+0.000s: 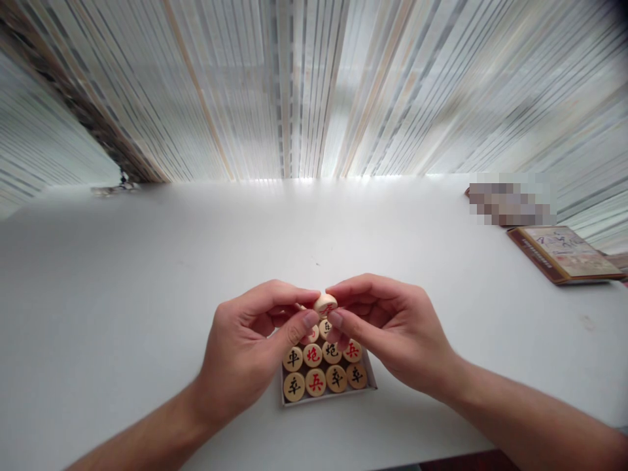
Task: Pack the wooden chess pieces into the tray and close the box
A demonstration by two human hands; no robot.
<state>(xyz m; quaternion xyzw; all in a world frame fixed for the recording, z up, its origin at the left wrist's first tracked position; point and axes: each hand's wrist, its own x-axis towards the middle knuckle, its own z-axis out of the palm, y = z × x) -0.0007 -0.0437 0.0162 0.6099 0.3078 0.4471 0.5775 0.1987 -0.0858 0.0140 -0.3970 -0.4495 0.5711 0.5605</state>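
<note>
In front of me, a round wooden Chinese chess piece point(326, 305) with a red character is raised above an open box point(330, 401). My left hand point(262, 337) pinches its left side between thumb and index finger. From the other side, the thumb and index finger of my right hand point(392, 327) close on the same piece. Rows of similar pieces with red or black characters lie face up in the box, among them a red one point(315, 382) and a black one point(294, 386). My fingers hide the box's far part.
The box stands on a white table point(147, 281). Toward the right edge lies a brown-bordered book or flat box point(569, 255), with a blurred-out item point(510, 203) behind it. Striped string curtains point(314, 85) hang along the table's far edge. A small object point(115, 188) sits at the far left.
</note>
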